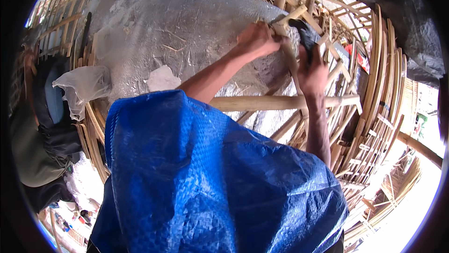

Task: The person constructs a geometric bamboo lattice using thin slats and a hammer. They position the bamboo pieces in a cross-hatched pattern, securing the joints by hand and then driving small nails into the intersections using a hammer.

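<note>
Left grip (256, 38) closed around thin bamboo strip (291, 61), pinning it against the frame to steady it. Right grip (312, 71) wrapped on dark-handled tool (303, 35), angled onto the strip. Horizontal bamboo pole (262, 103) below; blue tarp (206, 178) over lap.

I noted a blue woven tarp (206, 178) near centre, a clear plastic bag (82, 87) at left, grey sheeting (177, 24) far behind.

- A bamboo strip (283, 28) is gripped by the left hand (256, 39).
- A dark tool (306, 40) is held by the right hand (312, 71).
- A blue tarpaulin (206, 178) is draped below.
</note>
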A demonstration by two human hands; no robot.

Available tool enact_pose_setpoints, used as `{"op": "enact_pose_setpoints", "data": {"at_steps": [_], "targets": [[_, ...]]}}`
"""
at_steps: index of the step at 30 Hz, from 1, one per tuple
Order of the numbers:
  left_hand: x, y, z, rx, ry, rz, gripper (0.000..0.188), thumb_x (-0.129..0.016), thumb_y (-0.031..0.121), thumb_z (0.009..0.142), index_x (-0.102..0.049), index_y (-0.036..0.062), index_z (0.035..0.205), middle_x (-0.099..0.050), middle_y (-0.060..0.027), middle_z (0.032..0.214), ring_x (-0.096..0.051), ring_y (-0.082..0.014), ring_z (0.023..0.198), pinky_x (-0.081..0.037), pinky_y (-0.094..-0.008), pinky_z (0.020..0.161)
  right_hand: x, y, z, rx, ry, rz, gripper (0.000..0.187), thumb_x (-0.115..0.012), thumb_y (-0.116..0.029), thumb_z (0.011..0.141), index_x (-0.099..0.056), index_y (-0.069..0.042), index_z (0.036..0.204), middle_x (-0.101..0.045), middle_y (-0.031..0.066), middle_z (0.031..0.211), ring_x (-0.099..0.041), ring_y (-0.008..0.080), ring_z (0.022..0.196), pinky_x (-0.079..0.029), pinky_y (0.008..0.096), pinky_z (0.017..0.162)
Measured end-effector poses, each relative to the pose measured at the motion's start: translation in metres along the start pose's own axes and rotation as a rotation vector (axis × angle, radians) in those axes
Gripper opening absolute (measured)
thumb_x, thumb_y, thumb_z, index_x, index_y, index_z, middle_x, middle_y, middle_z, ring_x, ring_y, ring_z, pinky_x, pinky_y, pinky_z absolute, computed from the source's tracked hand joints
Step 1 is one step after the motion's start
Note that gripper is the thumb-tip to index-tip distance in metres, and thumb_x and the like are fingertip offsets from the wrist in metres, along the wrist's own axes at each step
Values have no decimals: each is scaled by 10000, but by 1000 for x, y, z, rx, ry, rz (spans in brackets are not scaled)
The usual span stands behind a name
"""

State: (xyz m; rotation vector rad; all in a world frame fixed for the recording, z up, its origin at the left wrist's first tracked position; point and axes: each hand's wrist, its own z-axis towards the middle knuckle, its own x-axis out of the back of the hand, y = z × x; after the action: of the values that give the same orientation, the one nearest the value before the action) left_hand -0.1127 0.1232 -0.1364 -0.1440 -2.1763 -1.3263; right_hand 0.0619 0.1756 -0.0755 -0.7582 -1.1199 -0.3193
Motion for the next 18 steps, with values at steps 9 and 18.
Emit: {"op": "enact_pose_setpoints", "data": {"at_steps": [9, 18], "targets": [[12, 16, -13, 20, -65, -50, 615, -721, 649, 781, -740, 44, 892, -671, -105, 645, -670, -205, 587, -532, -373, 530, 12, 34, 4, 207, 139, 17, 336, -637, -302, 960, -570, 3, 1084, -668, 140, 740, -675, 235, 596, -526, 368, 519], [-13, -7, 7, -74, 111, 51, 686, -708, 656, 787, -702, -17, 921, -691, -159, 722, -695, -231, 637, -562, -385, 538, 4, 46, 11, 206, 290, 114, 411, -540, -386, 998, -603, 5, 1107, -679, 202, 828, -676, 314, 732, -533, 420, 635]]}}
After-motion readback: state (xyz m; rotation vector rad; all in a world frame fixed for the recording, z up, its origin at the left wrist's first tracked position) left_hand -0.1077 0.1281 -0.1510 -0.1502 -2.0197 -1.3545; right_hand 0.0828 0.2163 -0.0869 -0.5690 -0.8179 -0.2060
